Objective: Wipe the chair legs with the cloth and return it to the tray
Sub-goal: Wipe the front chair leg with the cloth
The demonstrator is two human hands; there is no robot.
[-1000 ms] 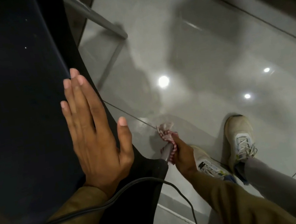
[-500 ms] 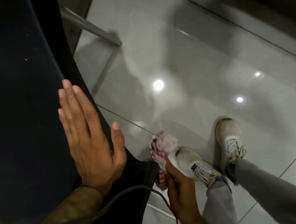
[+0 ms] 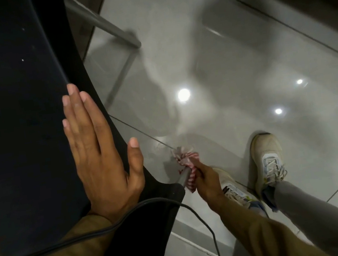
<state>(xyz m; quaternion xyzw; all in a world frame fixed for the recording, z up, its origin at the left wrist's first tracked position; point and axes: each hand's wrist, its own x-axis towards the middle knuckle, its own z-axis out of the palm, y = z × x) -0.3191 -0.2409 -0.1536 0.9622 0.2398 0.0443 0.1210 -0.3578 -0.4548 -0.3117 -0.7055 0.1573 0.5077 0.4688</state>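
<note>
A dark chair seat (image 3: 13, 103) fills the left of the head view. My left hand (image 3: 99, 151) lies flat on its right edge, fingers straight and together. Below the seat corner a grey metal chair leg (image 3: 184, 177) slants down to the floor. My right hand (image 3: 206, 180) grips a red-and-white striped cloth (image 3: 185, 162) that is wrapped around this leg low down. Another grey chair leg (image 3: 104, 25) shows at the top, reaching the floor. The tray is out of sight.
Glossy grey floor tiles (image 3: 241, 62) reflect ceiling lights. My two pale sneakers (image 3: 266, 157) stand right of the wiped leg, close to my right hand. A black cable (image 3: 144, 204) runs across my left sleeve and hangs down by the seat corner.
My right hand with the cloth has slid down the leg from near the seat corner toward the floor. My left hand has stayed flat on the seat.
</note>
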